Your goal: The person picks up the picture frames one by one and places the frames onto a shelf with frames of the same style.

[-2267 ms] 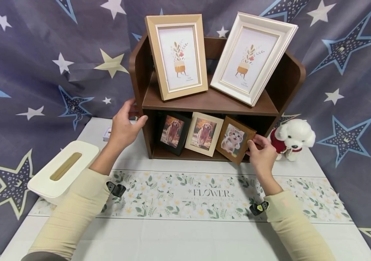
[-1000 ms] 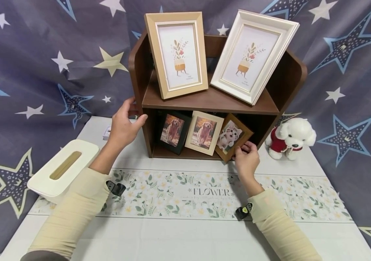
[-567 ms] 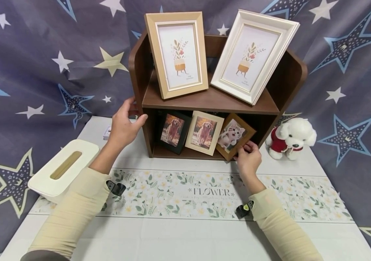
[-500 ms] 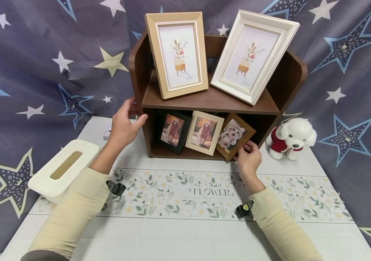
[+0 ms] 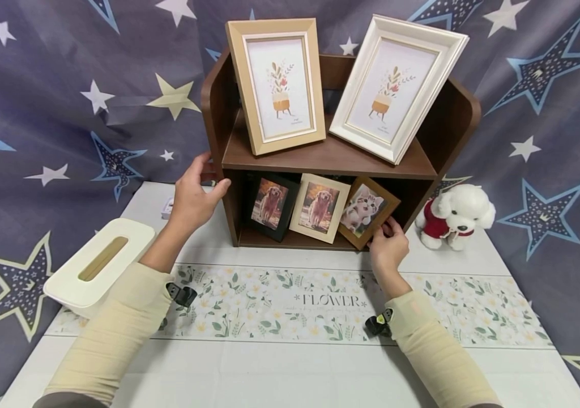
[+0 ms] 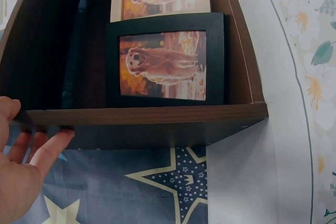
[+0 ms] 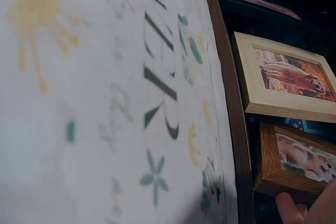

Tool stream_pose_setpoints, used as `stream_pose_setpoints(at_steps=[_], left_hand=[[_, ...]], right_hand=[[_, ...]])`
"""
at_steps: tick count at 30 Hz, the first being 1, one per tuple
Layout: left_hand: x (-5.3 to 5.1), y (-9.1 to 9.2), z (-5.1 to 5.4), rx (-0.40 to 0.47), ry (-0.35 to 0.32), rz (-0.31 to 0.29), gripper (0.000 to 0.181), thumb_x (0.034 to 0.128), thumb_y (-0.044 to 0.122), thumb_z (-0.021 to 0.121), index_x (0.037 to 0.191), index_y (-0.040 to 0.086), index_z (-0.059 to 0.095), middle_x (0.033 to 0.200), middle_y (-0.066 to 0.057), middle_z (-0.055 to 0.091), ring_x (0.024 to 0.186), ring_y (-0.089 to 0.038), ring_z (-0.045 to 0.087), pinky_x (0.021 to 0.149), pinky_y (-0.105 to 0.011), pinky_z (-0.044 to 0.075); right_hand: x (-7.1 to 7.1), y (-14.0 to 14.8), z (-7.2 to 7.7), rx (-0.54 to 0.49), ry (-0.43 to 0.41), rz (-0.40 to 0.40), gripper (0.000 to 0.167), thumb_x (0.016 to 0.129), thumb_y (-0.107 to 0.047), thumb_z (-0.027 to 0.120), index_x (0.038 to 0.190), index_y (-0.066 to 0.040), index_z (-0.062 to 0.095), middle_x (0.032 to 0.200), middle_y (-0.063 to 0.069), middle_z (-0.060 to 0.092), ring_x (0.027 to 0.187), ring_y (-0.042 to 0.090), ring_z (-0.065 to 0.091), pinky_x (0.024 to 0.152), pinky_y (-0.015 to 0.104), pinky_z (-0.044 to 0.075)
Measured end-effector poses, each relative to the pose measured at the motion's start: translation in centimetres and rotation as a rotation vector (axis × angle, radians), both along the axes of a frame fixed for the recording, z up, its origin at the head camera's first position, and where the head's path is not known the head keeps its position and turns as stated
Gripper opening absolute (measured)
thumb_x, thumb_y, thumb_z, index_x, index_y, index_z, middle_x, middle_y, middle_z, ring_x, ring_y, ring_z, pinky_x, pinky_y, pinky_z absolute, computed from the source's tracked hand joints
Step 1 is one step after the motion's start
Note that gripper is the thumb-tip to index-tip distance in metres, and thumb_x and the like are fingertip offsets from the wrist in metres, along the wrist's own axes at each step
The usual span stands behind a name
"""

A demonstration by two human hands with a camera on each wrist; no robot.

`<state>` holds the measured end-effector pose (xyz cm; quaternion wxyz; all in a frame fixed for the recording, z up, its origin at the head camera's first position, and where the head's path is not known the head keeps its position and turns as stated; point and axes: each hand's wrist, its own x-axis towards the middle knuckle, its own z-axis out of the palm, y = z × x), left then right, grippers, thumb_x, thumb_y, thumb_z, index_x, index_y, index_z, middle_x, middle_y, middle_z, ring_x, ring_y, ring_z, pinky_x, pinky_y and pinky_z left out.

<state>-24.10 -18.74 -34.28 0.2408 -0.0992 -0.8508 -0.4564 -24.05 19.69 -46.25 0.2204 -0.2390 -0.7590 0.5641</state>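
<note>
My left hand (image 5: 195, 192) grips the left side panel of a brown two-tier shelf (image 5: 320, 160), thumb on the front edge; the left wrist view shows the fingers (image 6: 52, 148) on the panel's outer face. My right hand (image 5: 389, 246) holds the lower right edge of a brown wooden picture frame (image 5: 363, 240) with a kitten picture, leaning to the right on the lower tier. Left of it stand a light wood frame (image 5: 319, 233) and a black frame (image 5: 273, 231), each with a dog picture. In the right wrist view, only some right fingers (image 7: 289, 208) show, under the brown frame.
A tan frame (image 5: 315, 90) and a white frame (image 5: 397, 156) stand on the upper tier. Right of the shelf sits a white plush dog (image 5: 460, 209) in red. A white tissue box (image 5: 132, 226) stands at left on the white table (image 5: 269, 368), which carries a floral strip (image 5: 269, 306).
Over two seconds my right hand moved left and down from the brown frame's right side to its lower right, and the frame turned clockwise, then slightly back. My left hand stayed put.
</note>
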Motion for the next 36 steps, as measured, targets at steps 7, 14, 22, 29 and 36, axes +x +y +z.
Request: stream_pose_setpoints(at_steps=[7, 14, 22, 29, 36], left_hand=[[-0.01, 0.06, -0.04, 0.002, 0.005, -0.004, 0.057, 0.0927, 0.01, 0.071, 0.145, 0.002, 0.05, 0.125, -0.024, 0.066, 0.117, -0.038, 0.065, 0.1, -0.052, 0.049], [0.11, 0.08, 0.04, 0.002, -0.006, -0.005, 0.058, 0.0933, 0.011, 0.07, 0.146, 0.002, 0.049, 0.126, -0.024, 0.066, 0.118, -0.038, 0.064, 0.101, -0.052, 0.048], [0.03, -0.02, 0.04, 0.003, 0.001, -0.008, 0.058, 0.0933, 0.011, 0.07, 0.146, 0.003, 0.049, 0.126, -0.024, 0.066, 0.117, -0.037, 0.064, 0.101, -0.052, 0.049], [-0.01, 0.02, 0.14, 0.007, 0.012, -0.007, 0.057, 0.0928, 0.01, 0.071, 0.146, 0.003, 0.05, 0.125, -0.024, 0.066, 0.117, -0.038, 0.065, 0.101, -0.055, 0.048], [0.01, -0.01, 0.09, -0.001, 0.001, -0.007, 0.058, 0.093, 0.011, 0.071, 0.146, 0.002, 0.049, 0.126, -0.024, 0.066, 0.116, -0.038, 0.065, 0.1, -0.052, 0.049]], right_hand=[[0.06, -0.01, -0.33, 0.03, 0.01, 0.022, 0.045, 0.1, -0.011, 0.059, 0.144, -0.01, 0.058, 0.121, 0.018, 0.07, 0.078, 0.013, 0.066, 0.05, 0.008, 0.048], [0.24, -0.27, -0.25, 0.075, 0.029, 0.041, 0.047, 0.099, -0.01, 0.06, 0.146, -0.008, 0.057, 0.12, 0.019, 0.071, 0.083, 0.017, 0.067, 0.051, 0.006, 0.047], [-0.11, 0.06, -0.38, 0.077, 0.03, 0.046, 0.047, 0.1, -0.011, 0.06, 0.146, -0.009, 0.056, 0.122, 0.019, 0.071, 0.088, 0.021, 0.069, 0.052, 0.006, 0.047], [-0.22, 0.16, -0.42, 0.084, 0.029, 0.06, 0.046, 0.101, -0.012, 0.059, 0.147, -0.01, 0.056, 0.123, 0.018, 0.07, 0.095, 0.025, 0.07, 0.053, 0.005, 0.047], [0.21, 0.22, -0.54, 0.121, 0.019, 0.067, 0.038, 0.099, -0.015, 0.059, 0.136, -0.006, 0.063, 0.12, 0.018, 0.072, 0.092, 0.02, 0.069, 0.056, 0.005, 0.045]])
